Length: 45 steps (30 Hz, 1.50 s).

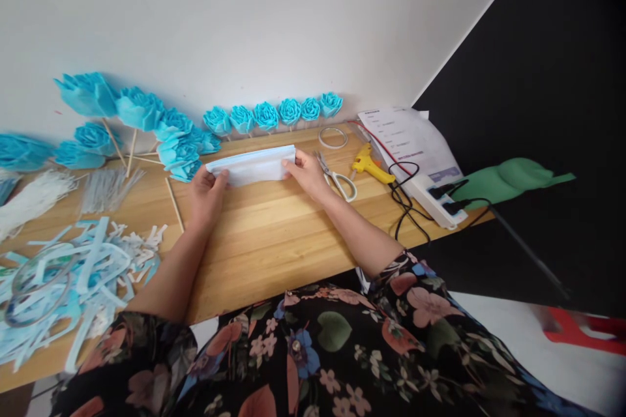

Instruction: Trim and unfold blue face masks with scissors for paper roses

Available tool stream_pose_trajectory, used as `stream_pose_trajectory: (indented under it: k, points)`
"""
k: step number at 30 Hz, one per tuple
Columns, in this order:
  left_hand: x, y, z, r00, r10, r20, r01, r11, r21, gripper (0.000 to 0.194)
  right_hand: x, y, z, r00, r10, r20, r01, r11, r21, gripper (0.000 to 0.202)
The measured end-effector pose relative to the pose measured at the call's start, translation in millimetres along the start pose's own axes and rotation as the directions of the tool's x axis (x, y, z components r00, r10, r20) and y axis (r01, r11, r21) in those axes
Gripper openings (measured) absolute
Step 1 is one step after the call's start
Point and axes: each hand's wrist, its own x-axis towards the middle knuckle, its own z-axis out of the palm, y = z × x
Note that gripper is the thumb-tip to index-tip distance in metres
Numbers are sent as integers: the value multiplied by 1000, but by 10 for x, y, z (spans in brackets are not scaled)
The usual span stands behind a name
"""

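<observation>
A pale blue and white face mask is stretched level above the wooden table. Its left end is pinched in my left hand, thumb on the near face. At the other end my right hand grips the mask between thumb and fingers. Just right of my right hand lie white-handled scissors. Behind the mask, a row of blue flowers stands along the wall.
Blue and white scraps and thin strips cover the left side. At the right are a yellow glue gun, a tape ring, papers, a power strip with black cables and a green object.
</observation>
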Motion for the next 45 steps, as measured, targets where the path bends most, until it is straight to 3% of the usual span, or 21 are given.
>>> stream_pose_trajectory:
  k: [3,7,10,19,25,34,38,42,45]
  points:
    - [-12,9,-17,999,31,21,-30,999,-9,34,-9,-18,4,999,-39,-16,40,999,30,31]
    - [-16,-26,-9,999,10,51,-10,1000,-2,39,6,65,14,998,55,12,-55,998,12,32]
    - [-16,-40,4,997,-2,81,-1,999,41,32,13,120,29,995,99,22,-99,995,0,30]
    - [-43,55,5,998,36,42,-36,999,15,26,-15,24,42,1000,7,2,-7,997,70,30]
    - [-9,-50,6,999,-43,34,42,999,19,39,5,124,36,992,121,32,-123,990,68,38]
    - [-8,-47,-10,997,-44,57,43,999,22,24,-2,88,39,995,98,-5,-97,994,45,29]
    - [-19,-21,-5,998,-64,23,64,998,-27,24,-23,18,24,997,73,19,-73,996,43,38]
    - [-3,8,-1,991,-128,-40,120,980,-160,29,-60,-104,26,998,55,37,-57,997,52,60]
    - [4,53,30,985,-169,-30,153,944,-294,35,-102,-160,74,985,72,158,-88,991,99,72]
